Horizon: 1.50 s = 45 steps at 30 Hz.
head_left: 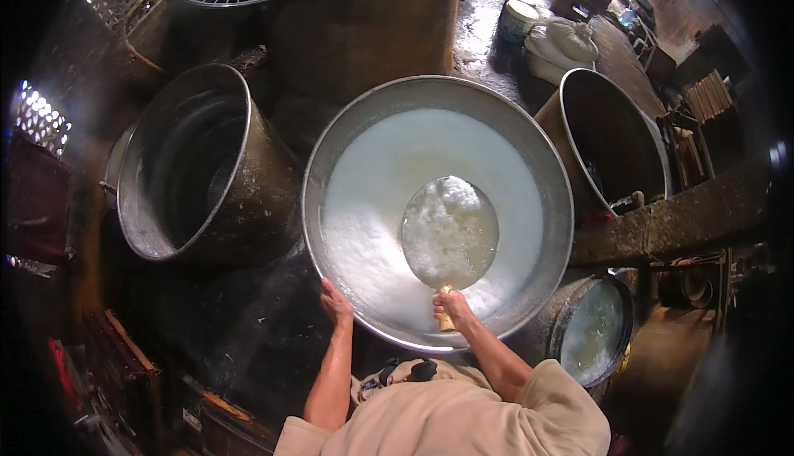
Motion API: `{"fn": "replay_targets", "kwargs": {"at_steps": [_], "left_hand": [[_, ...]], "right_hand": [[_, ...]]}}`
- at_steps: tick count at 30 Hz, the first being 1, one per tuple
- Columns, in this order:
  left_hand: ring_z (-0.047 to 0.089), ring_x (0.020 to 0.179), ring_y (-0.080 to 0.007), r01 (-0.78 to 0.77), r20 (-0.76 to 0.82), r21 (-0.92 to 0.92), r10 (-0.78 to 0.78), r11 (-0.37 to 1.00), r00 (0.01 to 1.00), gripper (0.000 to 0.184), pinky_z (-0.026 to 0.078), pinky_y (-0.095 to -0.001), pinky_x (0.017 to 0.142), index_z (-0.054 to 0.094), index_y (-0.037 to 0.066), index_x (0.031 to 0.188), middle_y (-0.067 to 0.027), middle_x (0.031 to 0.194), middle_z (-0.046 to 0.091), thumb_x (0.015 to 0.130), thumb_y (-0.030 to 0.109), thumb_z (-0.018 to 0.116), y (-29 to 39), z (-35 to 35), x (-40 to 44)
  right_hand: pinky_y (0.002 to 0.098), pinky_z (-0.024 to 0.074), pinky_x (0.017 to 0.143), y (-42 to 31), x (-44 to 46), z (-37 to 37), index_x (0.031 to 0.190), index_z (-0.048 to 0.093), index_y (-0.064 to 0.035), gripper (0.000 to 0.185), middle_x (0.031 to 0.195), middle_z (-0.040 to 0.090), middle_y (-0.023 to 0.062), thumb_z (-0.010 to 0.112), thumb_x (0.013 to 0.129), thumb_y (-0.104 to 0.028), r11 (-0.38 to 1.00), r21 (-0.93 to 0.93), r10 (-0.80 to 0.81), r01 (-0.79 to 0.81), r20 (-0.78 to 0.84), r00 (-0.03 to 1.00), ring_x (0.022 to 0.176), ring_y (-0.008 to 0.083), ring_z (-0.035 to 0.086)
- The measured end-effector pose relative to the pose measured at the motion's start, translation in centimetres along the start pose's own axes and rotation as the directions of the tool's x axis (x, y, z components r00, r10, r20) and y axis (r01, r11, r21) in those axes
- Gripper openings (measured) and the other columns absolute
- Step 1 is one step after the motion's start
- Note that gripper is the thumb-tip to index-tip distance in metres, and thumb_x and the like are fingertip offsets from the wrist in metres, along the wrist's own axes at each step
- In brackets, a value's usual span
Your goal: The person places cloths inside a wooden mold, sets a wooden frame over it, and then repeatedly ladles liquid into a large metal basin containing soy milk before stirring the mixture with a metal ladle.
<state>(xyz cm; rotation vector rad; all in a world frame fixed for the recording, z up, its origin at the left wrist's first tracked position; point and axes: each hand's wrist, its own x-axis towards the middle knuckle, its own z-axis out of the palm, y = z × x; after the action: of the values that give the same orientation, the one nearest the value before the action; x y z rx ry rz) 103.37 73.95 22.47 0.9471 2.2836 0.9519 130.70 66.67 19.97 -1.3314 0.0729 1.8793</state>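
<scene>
A wide metal basin (552, 152) full of cloudy white liquid stands in front of me. White foam or soft curd (360, 245) gathers at its near left side. My right hand (452, 307) is closed around the short wooden handle (447, 322) of a round, shallow skimmer (447, 245). The skimmer lies over the liquid inside the basin, bearing a white fluffy heap at its far side and thinner wet white stuff nearer the handle. At the basin's near left rim, my left hand (336, 304) grips the edge, its fingers partly hidden.
Deep metal vats stand left (248, 167) and right (566, 129) of the basin. A smaller drum (571, 324) of whitish liquid is at the lower right, below a thick beam (686, 212). Farther back are a spoked round frame (186, 0), lidded buckets (519, 19) and sacks (562, 47).
</scene>
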Motion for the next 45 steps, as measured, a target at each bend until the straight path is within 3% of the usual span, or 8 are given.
{"fn": "replay_targets", "kwargs": {"at_steps": [15,18,22,28,33,36,40,45], "left_hand": [[0.055,0.097,-0.0413,0.046,0.030,0.029,-0.046,0.999,0.998,0.061,0.042,-0.0461,0.082,0.059,-0.007,0.101,-0.0276,0.101,0.059,0.093,0.047,0.032,2.2,-1.3,-0.3],[0.055,0.096,-0.0420,0.004,-0.021,0.039,-0.003,0.999,1.000,0.061,0.043,-0.0464,0.079,0.058,-0.008,0.102,-0.0280,0.100,0.059,0.093,0.046,0.032,0.6,-0.4,0.0],[0.053,0.102,-0.0402,0.012,-0.024,-0.200,-0.018,0.980,1.000,0.062,0.039,-0.0445,0.088,0.057,-0.008,0.106,-0.0271,0.108,0.058,0.093,0.045,0.030,-2.4,0.9,1.1],[0.059,0.083,-0.0254,0.303,0.024,-0.471,-0.331,0.829,0.943,0.035,0.046,-0.0394,0.070,0.063,-0.008,0.095,-0.0152,0.095,0.064,0.087,0.017,0.039,-8.9,0.8,-0.9],[0.057,0.088,-0.0185,0.554,0.397,0.042,-0.522,0.832,0.755,0.033,0.047,-0.0346,0.077,0.061,0.004,0.109,-0.0043,0.103,0.061,0.087,0.025,0.050,-21.3,-3.4,-5.7],[0.055,0.101,-0.0261,0.683,0.038,0.205,-0.703,0.701,0.710,0.050,0.043,-0.0432,0.087,0.051,-0.001,0.122,-0.0114,0.117,0.057,0.079,0.021,0.060,-19.6,-6.8,-14.0],[0.054,0.104,-0.0280,0.680,-0.071,0.227,-0.685,0.697,0.725,0.047,0.043,-0.0442,0.088,0.050,-0.003,0.121,-0.0139,0.119,0.056,0.081,0.021,0.053,-23.5,-6.9,-15.1],[0.055,0.099,-0.0300,0.514,0.123,0.171,-0.536,0.841,0.835,0.047,0.044,-0.0417,0.085,0.051,-0.009,0.116,-0.0191,0.114,0.056,0.081,0.022,0.045,-16.6,-5.9,-17.8]], "right_hand": [[0.0342,0.0426,0.040,-1.6,7.8,-6.7,0.079,0.048,0.0012,0.012,0.061,0.051,0.0075,0.059,0.075,0.000,0.921,-0.389,-0.139,-0.007,-0.345,0.928,0.050,0.0185,0.054],[0.0405,0.0444,0.045,-6.2,5.0,-10.2,0.084,0.048,0.0033,0.017,0.065,0.055,0.0108,0.061,0.075,-0.004,0.785,-0.619,-0.433,-0.021,-0.573,0.696,0.057,0.0233,0.057],[0.0419,0.0455,0.048,-12.4,-2.9,-15.9,0.087,0.051,0.0032,0.021,0.066,0.058,0.0166,0.061,0.078,-0.012,0.066,-0.998,-0.995,-0.001,-0.066,0.075,0.053,0.0284,0.058],[0.0463,0.0448,0.063,-12.6,-23.4,-24.2,0.085,0.054,0.0061,0.028,0.069,0.058,0.0256,0.066,0.073,-0.017,0.407,-0.914,-0.899,0.006,-0.401,-0.175,0.072,0.0429,0.060],[0.0476,0.0448,0.069,-6.2,-34.3,-40.7,0.087,0.054,0.0117,0.028,0.077,0.059,0.0277,0.060,0.077,-0.013,0.537,-0.772,-0.843,-0.341,-0.508,-0.177,0.077,0.0446,0.058],[0.0470,0.0433,0.077,-4.6,-36.9,-46.0,0.090,0.053,0.0128,0.026,0.090,0.057,0.0312,0.055,0.077,-0.009,0.620,-0.700,-0.783,-0.354,-0.585,-0.214,0.088,0.0443,0.056],[0.0412,0.0467,0.082,-1.1,-32.4,-51.2,0.107,0.056,0.0029,0.039,0.104,0.059,0.0265,0.059,0.070,-0.008,0.828,-0.444,-0.421,-0.343,-0.896,0.142,0.092,0.0396,0.059],[0.0357,0.0440,0.040,1.7,-25.0,-46.1,0.086,0.053,-0.0010,0.013,0.063,0.053,0.0094,0.059,0.074,-0.004,0.973,0.136,0.013,0.186,-0.838,0.546,0.047,0.0207,0.053]]}}
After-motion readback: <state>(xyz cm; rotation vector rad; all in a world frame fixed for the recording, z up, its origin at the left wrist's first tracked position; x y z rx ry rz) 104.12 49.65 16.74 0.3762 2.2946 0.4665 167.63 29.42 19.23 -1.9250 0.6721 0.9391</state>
